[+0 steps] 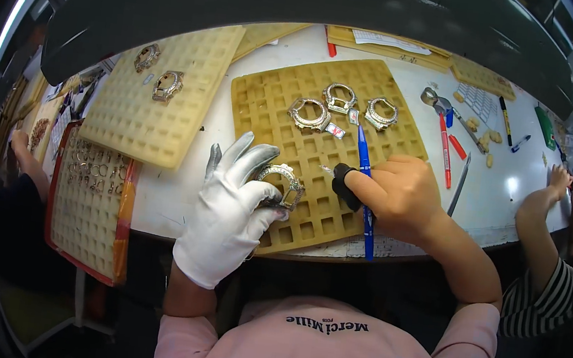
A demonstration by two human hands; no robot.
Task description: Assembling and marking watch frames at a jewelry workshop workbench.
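Now my gloved left hand [230, 204] grips a metal watch bezel [281, 183] by its rim; small, stiff, probably slippery. Right hand [402, 197] pinches a blue pen [365, 181] over the gridded tray [273, 113].

You are sitting at an assembly workshop line for small metal parts. A long white counter [177, 194] carries tan grid trays [160, 103] with square cells, several holding silver ring-shaped metal casings [339, 98]. Marker pens [445, 150] and a small tool lie scattered along it, and a red-rimmed tray [123, 220] of more rings sits at your left. Other workers' arms [538, 224] reach onto the same counter on both sides, and a dark lamp hood [285, 14] hangs overhead.
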